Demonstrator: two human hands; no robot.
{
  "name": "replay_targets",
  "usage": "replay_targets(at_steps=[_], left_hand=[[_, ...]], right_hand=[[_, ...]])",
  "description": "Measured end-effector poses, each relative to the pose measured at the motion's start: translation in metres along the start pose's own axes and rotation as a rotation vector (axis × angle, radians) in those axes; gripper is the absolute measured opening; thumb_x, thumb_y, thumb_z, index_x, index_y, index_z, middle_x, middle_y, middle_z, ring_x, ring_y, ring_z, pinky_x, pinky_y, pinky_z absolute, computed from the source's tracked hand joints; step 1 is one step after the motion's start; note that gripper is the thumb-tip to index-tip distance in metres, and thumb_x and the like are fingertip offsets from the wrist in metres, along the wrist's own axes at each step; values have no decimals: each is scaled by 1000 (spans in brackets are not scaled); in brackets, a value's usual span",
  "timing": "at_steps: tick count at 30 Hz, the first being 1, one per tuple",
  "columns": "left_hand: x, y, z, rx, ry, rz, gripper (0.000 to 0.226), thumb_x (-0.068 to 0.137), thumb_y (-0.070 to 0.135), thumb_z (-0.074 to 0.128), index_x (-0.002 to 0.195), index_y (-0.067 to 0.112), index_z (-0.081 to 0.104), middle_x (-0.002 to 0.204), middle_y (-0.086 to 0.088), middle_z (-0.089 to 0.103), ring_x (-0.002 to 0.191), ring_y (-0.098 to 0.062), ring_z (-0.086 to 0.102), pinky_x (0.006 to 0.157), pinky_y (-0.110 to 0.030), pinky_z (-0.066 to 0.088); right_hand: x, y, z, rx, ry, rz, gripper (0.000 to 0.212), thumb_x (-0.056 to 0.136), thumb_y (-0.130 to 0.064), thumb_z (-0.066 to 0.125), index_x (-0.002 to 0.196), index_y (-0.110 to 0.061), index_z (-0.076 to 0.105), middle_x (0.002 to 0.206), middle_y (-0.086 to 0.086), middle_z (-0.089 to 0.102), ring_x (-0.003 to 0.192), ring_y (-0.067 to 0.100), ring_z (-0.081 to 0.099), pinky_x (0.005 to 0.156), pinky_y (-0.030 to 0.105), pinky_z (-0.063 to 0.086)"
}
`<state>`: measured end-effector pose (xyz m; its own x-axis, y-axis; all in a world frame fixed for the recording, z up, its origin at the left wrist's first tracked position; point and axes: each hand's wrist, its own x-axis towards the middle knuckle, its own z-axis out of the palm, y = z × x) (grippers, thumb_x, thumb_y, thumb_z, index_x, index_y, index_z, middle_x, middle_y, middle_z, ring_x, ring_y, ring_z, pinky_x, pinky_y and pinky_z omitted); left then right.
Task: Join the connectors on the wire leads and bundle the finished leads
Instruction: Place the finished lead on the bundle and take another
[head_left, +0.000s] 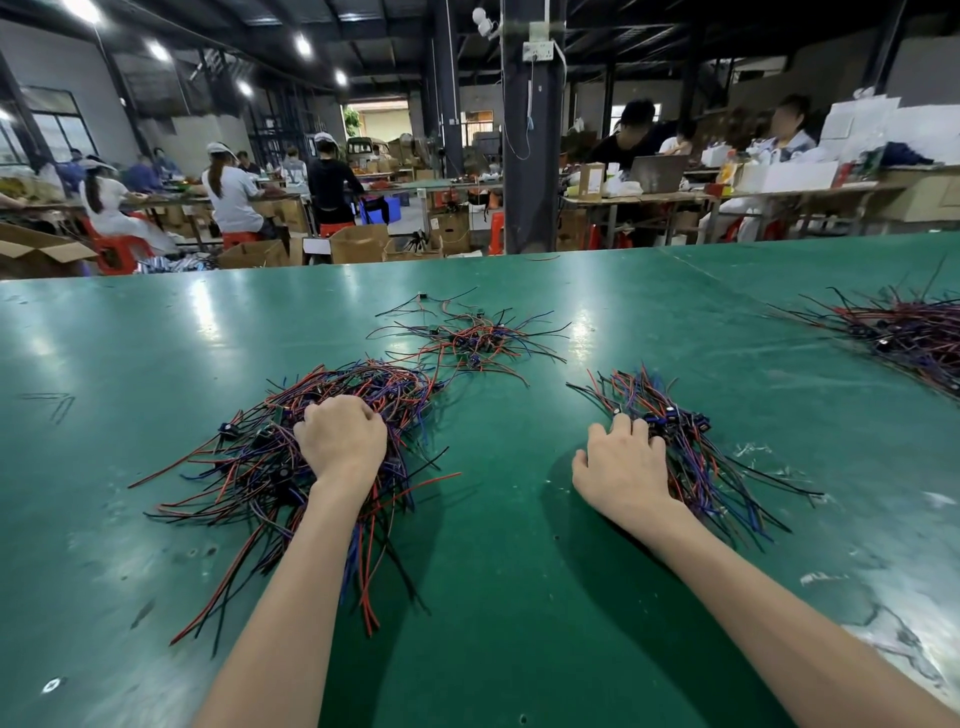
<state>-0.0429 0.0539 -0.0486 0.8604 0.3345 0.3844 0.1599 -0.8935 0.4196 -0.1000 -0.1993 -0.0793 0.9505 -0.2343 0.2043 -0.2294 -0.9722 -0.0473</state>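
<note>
Head view looks down on a green table (493, 582) with both bare forearms reaching forward. The left hand (343, 441) is knuckles-up on the left heap (244, 467) of red, black and blue wire leads, its fingers curled down into the tangle and apparently gripping a clump. The right hand (621, 467) lies flatter, thumb out on the table and fingers spread onto the edge of the right heap (701, 467), their tips beside the dark connectors (670, 415); it seems only to rest there, with nothing clearly pinched. A smaller scatter (467, 338) lies further back between the two heaps, and another pile (909, 332) sits well apart at the far right. The main risk, as I judge it, is snagging: the left heap is densely crossed, so lifting a fistful could drag neighbouring leads along, spill them toward the table edge or strain a connector. Mixing the two heaps would also blur which leads are joined and which are not.
</note>
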Motion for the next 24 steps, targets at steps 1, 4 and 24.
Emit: replay_targets(at_steps=[1,4,24], left_hand=[[0,0,-2,-74,26,-18,19,91,28,60,92,18,76,96,-7,71,100,-31,58,90,-40,41],[1,3,-9,-385,72,-117,15,86,25,66,88,15,77,90,-6,73,85,-24,61,86,-34,45],[1,11,-48,-1439,-480,-365,7,84,9,62,85,4,66,55,5,60,49,-3,52,43,-12,41]], right_hand=[[-1,0,0,1,-2,-1,34,95,-35,39,115,-11,52,128,14,44,120,31,38,96,41,33],[-2,-1,-1,10,-15,-3,34,95,-34,38,115,-11,51,129,14,44,120,32,38,97,42,33],[-3,-2,-6,47,-3,2,27,93,-33,42,107,-11,52,123,13,47,117,32,39,95,43,33]])
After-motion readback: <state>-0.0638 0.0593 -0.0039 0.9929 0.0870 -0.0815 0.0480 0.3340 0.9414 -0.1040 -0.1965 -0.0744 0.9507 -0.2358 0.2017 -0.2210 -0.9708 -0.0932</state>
